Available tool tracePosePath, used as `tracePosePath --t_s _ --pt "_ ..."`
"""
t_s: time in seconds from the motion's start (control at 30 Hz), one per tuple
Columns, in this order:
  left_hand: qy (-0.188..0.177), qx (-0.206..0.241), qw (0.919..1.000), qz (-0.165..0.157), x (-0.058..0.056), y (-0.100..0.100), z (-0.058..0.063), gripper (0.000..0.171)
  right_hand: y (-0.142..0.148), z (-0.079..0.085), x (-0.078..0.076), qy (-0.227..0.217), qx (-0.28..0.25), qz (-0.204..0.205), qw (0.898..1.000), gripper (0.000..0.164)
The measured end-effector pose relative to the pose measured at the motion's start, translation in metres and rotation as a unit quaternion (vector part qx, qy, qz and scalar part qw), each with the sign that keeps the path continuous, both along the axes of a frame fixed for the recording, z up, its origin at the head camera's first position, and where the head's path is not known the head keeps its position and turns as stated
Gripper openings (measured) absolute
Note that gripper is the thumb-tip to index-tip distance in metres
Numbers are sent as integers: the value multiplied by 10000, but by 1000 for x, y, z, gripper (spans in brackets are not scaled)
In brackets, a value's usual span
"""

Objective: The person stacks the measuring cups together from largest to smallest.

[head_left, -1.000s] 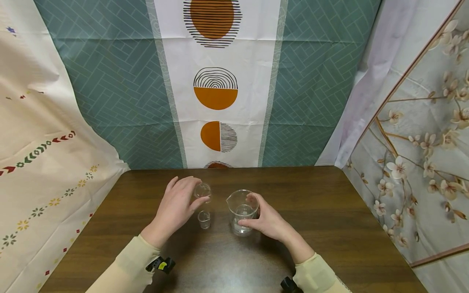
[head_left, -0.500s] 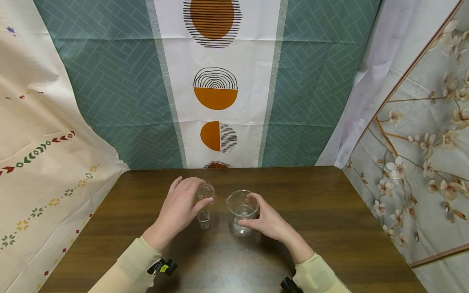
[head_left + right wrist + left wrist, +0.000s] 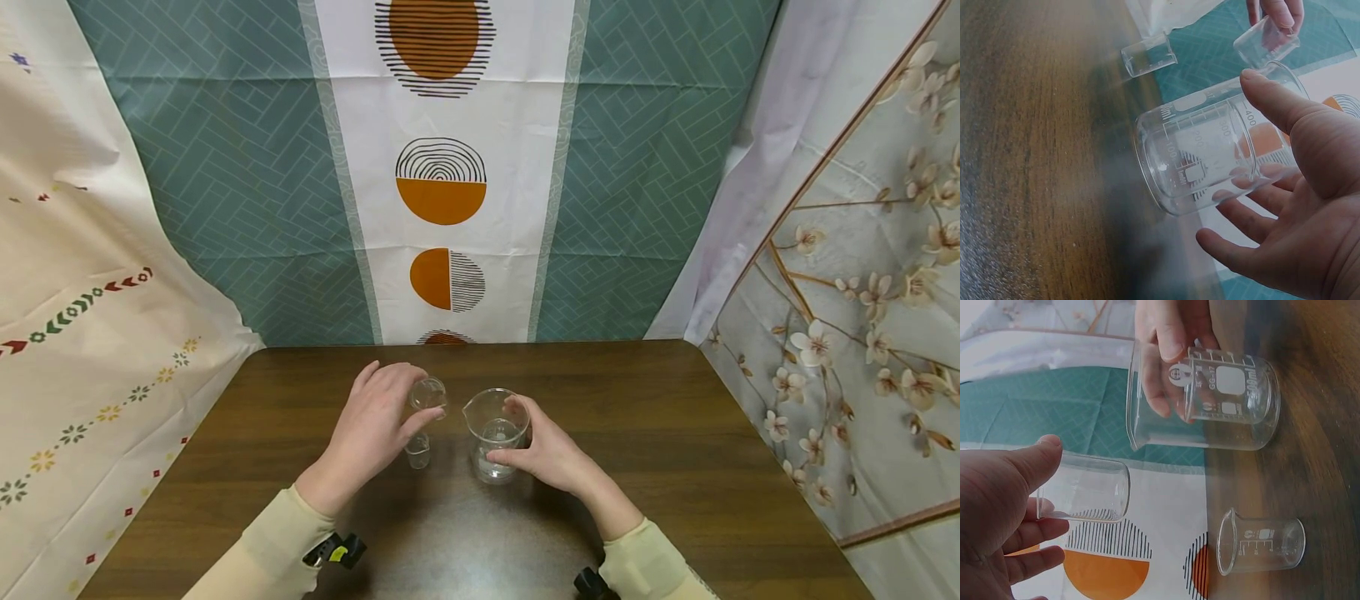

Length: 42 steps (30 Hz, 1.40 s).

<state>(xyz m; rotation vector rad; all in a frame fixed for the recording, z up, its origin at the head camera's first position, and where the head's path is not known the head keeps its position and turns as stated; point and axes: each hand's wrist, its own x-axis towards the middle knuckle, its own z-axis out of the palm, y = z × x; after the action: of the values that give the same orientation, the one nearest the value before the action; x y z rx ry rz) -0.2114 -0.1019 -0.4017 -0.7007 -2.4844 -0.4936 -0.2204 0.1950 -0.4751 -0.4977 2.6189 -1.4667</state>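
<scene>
My left hand [image 3: 367, 433] pinches a clear glass beaker [image 3: 1094, 487] near its rim, between thumb and fingers. It holds this beaker raised above the table, left of a large 500 mL beaker [image 3: 1166, 434]. Curled round the large beaker's right side is my right hand [image 3: 551, 450], its thumb at the front. The large beaker stands upright on the table, and another glass beaker [image 3: 1207, 150] sits inside it. Below the left hand, a small beaker [image 3: 1266, 544] stands on the tabletop; in the head view the left thumb and held beaker come close to its rim.
The brown wooden table [image 3: 660, 467] extends on both sides of the hands. A patterned green and white cloth [image 3: 247, 183] hangs behind its far edge. Floral fabric [image 3: 862, 333] hangs at right and cream cloth [image 3: 97, 250] at left.
The left hand has shifted slightly right with its beaker, closer to the large beaker, and now partly overlaps the small beaker's rim. My right hand and the large beaker have stayed put.
</scene>
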Motion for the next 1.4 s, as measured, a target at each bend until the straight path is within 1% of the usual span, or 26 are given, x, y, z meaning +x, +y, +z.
tracePosePath --t_s 0.37,0.57,0.7,0.8,0.83,0.93,1.03,1.07,1.1,1.2,1.4 --pt "170 -17 9996 -224 4 11 1 55 1 -1 0 -70 -39 -12 10000 93" --pt "346 -14 9989 -326 4 15 1 55 0 -1 0 -56 11 -49 10000 93" --pt "340 5 9988 -361 5 17 2 56 0 -2 -1 -46 -28 -12 10000 94" --pt "301 -7 9988 -383 6 19 4 55 2 -5 -2 62 -97 77 9999 95" --pt "297 -14 9988 -386 6 20 4 55 5 -14 -8 231 -141 202 9994 95" --pt "289 -27 9988 -406 6 23 6 55 6 -17 -9 357 -159 262 9989 95" --pt "253 -22 9987 -432 6 25 6 55 5 -14 -8 228 -132 180 9995 94" --pt "237 -24 9987 -442 6 26 5 55 2 -5 -2 47 -103 59 9999 94" --pt "247 -17 9986 -463 5 26 5 55 2 -3 -2 -26 -116 29 9999 94" --pt "261 3 9983 -521 5 30 6 56 1 -1 -1 -93 -82 -29 9999 94" --pt "322 43 9973 -663 4 38 5 56 1 -1 -1 -115 -74 8 9999 95"
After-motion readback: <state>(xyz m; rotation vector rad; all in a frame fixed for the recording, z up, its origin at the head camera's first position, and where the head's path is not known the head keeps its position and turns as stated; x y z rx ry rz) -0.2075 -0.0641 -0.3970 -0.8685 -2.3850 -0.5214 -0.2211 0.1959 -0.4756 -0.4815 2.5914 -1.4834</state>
